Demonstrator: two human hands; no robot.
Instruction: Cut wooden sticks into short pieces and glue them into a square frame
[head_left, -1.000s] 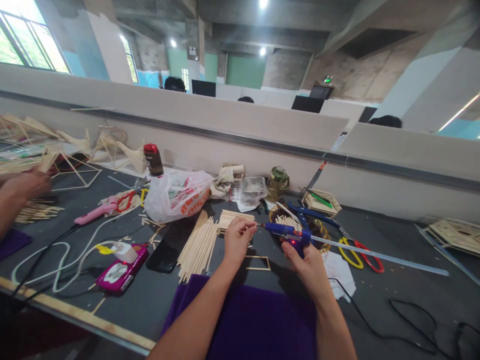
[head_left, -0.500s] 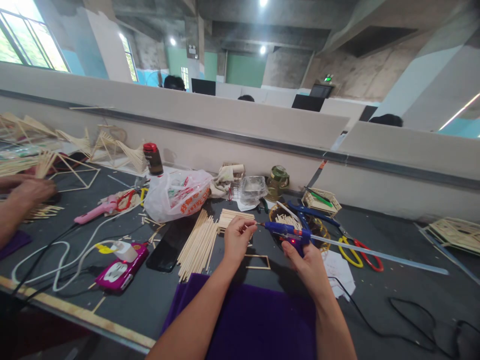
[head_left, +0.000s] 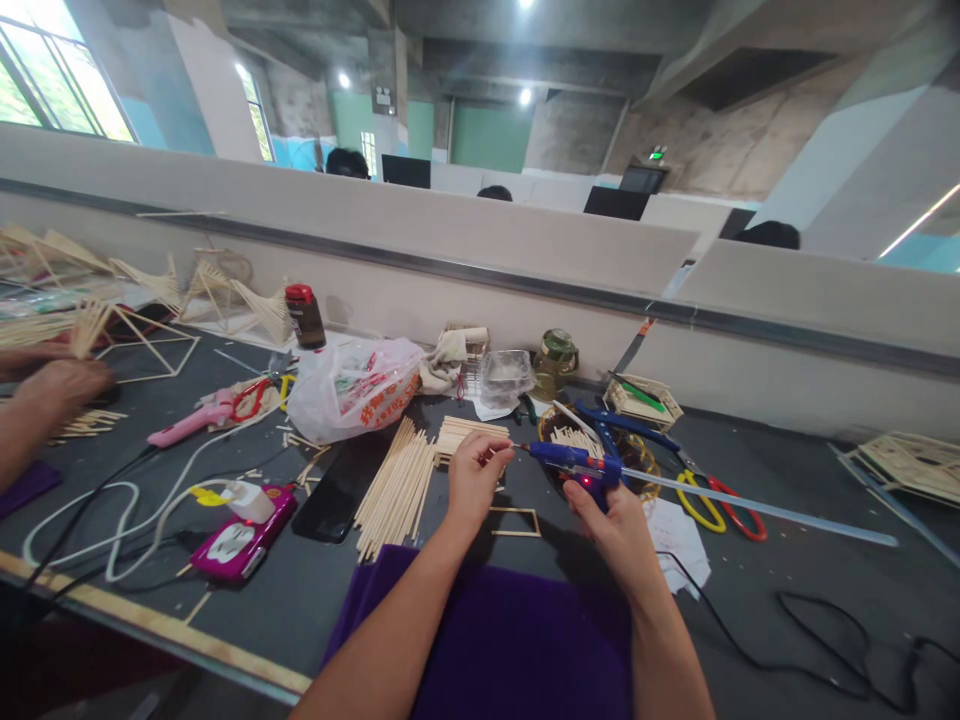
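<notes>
My right hand (head_left: 611, 510) grips a blue hot glue gun (head_left: 566, 460) with a small red light and a long clear glue stick (head_left: 757, 502) out of its back. Its nozzle points left, to the fingertips of my left hand (head_left: 478, 475). Thumb and forefinger of that hand are pinched together; what is between them is too small to make out. Below the hands, a narrow rectangular stick frame (head_left: 537, 523) lies on the dark table. Beside my left hand are a pile of wooden sticks (head_left: 394, 490) and a small slatted stick piece (head_left: 454, 430).
Purple cloth (head_left: 517, 640) lies before me. Left are a black phone (head_left: 330, 497), a magenta power strip (head_left: 244, 535), a plastic bag (head_left: 356, 390) and a pink glue gun (head_left: 193, 420). Right are scissors (head_left: 701, 500) and a black cable (head_left: 750, 655). Another person's hands (head_left: 60, 390) hold sticks at far left.
Almost nothing differs. Both my hands and the glue gun keep their places; the view has shifted very slightly.
</notes>
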